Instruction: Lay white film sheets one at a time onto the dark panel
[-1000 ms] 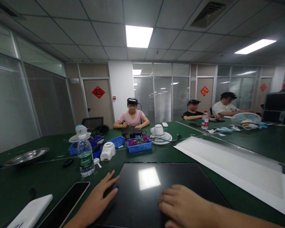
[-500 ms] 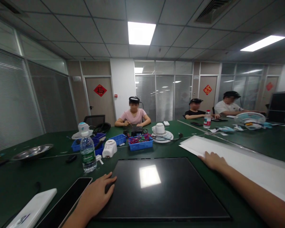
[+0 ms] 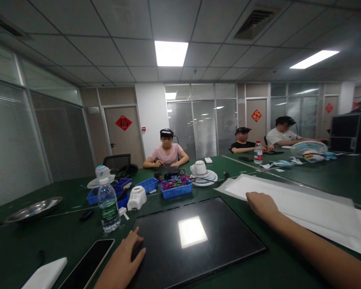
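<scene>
A black flat panel (image 3: 204,237) lies on the green table, with a ceiling light reflected in its glossy face. My left hand (image 3: 124,257) rests at the panel's left edge, fingers apart, the fingertips on its corner area. To the right, my right hand (image 3: 263,206) is on the near left part of the white sheets (image 3: 303,204), its fingers curled together at their edge. Whether a sheet is pinched under those fingers is hidden. A translucent sheet overlaps the white ones.
A phone (image 3: 88,265) and a white device (image 3: 46,275) lie left of my left hand. Beyond stand a water bottle (image 3: 109,210), a white housing (image 3: 137,198), a blue bin (image 3: 176,192) of wires and a fan part (image 3: 200,168). Several people sit across the table.
The panel has turned on the table, its right side now angled away. The white sheets have shifted and spread apart a little, and my right hand's fingers are more curled. The view has tilted up.
</scene>
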`<state>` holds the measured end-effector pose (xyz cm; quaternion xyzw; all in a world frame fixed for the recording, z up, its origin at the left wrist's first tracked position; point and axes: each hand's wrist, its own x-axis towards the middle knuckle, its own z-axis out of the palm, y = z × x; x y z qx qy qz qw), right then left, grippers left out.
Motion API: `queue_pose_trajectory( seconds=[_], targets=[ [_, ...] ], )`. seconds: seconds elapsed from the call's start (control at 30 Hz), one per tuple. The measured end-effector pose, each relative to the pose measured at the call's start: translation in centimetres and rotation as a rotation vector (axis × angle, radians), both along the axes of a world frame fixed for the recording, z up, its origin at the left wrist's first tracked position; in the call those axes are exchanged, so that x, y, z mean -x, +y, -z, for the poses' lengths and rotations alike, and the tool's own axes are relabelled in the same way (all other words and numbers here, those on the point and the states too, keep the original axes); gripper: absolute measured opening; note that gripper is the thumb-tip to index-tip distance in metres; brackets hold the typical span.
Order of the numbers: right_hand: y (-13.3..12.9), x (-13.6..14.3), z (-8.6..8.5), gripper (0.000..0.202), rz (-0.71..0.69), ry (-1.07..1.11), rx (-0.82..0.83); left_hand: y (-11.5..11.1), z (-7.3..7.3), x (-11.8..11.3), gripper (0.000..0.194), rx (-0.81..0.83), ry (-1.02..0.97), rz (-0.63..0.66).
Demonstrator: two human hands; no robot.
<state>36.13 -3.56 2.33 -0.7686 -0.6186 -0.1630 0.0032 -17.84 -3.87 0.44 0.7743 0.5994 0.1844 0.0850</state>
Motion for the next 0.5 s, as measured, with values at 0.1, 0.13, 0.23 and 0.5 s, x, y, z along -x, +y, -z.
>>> queue_pose_trajectory(
  seconds=[0.1, 0.13, 0.23, 0.5],
  targets=[
    [-0.7, 4.0, -0.3, 0.024, -0.160, 0.001, -0.010, 0.6, 0.9, 0.1, 0.059, 0.044, -0.016, 0.012],
    [-1.1, 5.6, -0.2, 0.026, -0.229, 0.005, -0.002, 0.7, 1.0, 0.0, 0.061, 0.054, -0.019, 0.012],
    [-2.8, 10.6, -0.1, 0.025, -0.443, 0.012, 0.040, 0.8, 1.0, -0.1, 0.064, 0.074, -0.034, 0.019],
    [-7.4, 17.8, -0.2, 0.015, -0.980, 0.079, 0.074, 0.3, 0.4, -0.5, 0.071, 0.109, -0.088, 0.040]
  ],
)
